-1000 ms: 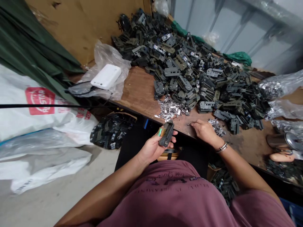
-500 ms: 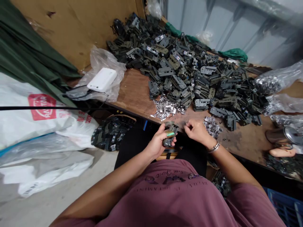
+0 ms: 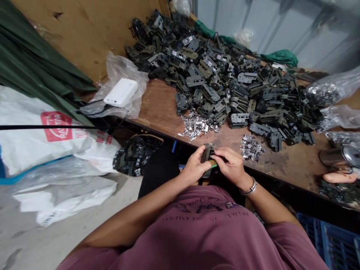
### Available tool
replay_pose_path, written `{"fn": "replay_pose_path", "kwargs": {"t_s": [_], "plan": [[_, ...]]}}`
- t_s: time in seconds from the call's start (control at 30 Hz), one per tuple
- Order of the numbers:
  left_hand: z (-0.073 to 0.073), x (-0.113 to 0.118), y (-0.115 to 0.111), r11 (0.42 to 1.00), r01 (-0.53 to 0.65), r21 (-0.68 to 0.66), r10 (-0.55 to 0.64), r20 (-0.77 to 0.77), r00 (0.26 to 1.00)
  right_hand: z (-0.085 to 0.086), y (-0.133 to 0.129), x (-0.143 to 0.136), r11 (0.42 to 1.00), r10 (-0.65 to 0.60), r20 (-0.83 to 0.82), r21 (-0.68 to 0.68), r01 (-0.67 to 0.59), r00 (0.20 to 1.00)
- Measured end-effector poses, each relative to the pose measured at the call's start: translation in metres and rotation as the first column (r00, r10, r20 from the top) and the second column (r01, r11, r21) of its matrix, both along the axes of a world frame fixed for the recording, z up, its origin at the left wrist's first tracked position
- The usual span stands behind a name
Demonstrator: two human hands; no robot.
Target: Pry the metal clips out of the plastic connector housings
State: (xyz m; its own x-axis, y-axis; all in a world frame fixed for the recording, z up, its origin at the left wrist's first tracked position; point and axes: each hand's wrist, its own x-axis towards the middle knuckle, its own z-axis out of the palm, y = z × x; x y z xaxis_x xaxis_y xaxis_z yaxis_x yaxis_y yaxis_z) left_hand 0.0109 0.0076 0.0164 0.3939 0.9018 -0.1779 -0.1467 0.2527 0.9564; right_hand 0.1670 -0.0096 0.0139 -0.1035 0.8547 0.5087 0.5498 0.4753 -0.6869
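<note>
My left hand [image 3: 194, 165] is wrapped round a dark grey plastic housing [image 3: 207, 152], which it holds upright in front of my lap at the table's front edge. A yellow-green strip shows by my left thumb; I cannot tell what it is. The fingers of my right hand [image 3: 230, 164] are pinched together against the housing's right side. Whatever they hold is too small and too covered to name. Close beyond the hands lie a pile of shiny flat metal clips [image 3: 195, 125] and, to the right, a pile of small metal parts [image 3: 252, 147].
A big heap of similar dark housings [image 3: 216, 82] covers the back of the wooden table [image 3: 157, 103]. A white device [image 3: 121, 92] lies on clear plastic at left. At right are a metal can [image 3: 337, 158] and bags of metal parts [image 3: 323, 92]. A container of dark parts [image 3: 137, 155] stands below left.
My right hand has moved left from beside the small metal parts and now meets the housing. My left hand has shifted right and turned the housing more upright.
</note>
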Motion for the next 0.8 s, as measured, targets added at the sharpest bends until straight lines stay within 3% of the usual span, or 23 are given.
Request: {"fn": "replay_pose_path", "kwargs": {"t_s": [0.3, 0.47, 0.6, 0.67, 0.8], "plan": [[-0.006, -0.002, -0.006, 0.990, 0.006, 0.143, 0.031, -0.252, 0.967, -0.013, -0.008, 0.000, 1.000, 0.004, 0.172, -0.013, -0.001, 0.985], [-0.006, -0.007, -0.009, 0.964, 0.074, 0.255, 0.048, -0.441, 0.896, -0.026, -0.016, -0.002, 0.998, 0.014, 0.286, 0.049, -0.029, 0.958], [-0.002, -0.012, -0.012, 0.953, 0.202, 0.226, -0.035, -0.579, 0.815, -0.025, -0.021, 0.002, 0.984, 0.177, 0.249, -0.038, -0.173, 0.952], [0.002, -0.015, -0.012, 0.929, 0.239, 0.282, -0.025, -0.596, 0.802, -0.018, -0.022, 0.008, 0.972, 0.234, 0.186, -0.074, -0.224, 0.954], [0.006, -0.022, -0.008, 0.838, 0.281, 0.469, 0.038, -0.563, 0.826, -0.005, -0.025, 0.017, 0.985, 0.150, 0.073, -0.100, -0.142, 0.986]]}}
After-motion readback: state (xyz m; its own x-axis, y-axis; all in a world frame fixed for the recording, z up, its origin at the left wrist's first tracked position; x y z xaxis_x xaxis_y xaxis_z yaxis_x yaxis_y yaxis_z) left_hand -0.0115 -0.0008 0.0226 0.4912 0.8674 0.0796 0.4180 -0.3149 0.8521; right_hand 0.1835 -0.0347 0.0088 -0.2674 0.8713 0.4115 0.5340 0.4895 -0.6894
